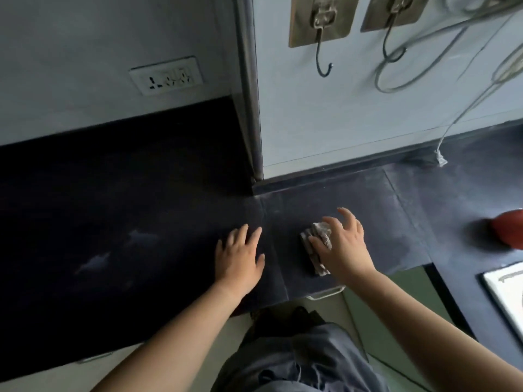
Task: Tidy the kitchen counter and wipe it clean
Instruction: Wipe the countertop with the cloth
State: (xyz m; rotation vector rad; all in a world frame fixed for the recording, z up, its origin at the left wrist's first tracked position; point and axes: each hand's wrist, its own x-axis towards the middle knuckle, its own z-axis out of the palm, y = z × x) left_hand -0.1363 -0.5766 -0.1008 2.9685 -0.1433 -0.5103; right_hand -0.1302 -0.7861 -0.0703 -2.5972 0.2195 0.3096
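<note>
A dark stone kitchen counter [119, 210] fills the middle of the head view. A folded grey-and-white cloth [316, 250] lies on it near the front edge. My right hand [343, 247] rests flat on top of the cloth, fingers spread, pressing it to the counter. My left hand [240, 258] lies palm-down on the bare counter just left of the cloth, fingers apart and holding nothing. Pale smears [93, 263] show on the counter to the left.
A wall corner post [252, 114] meets the counter at the back. A socket plate [167, 76] is on the left wall, two hooks [322, 38] and hanging cords [441, 131] on the right. A red round object [509, 227] and a white-edged item [506, 292] sit at the far right.
</note>
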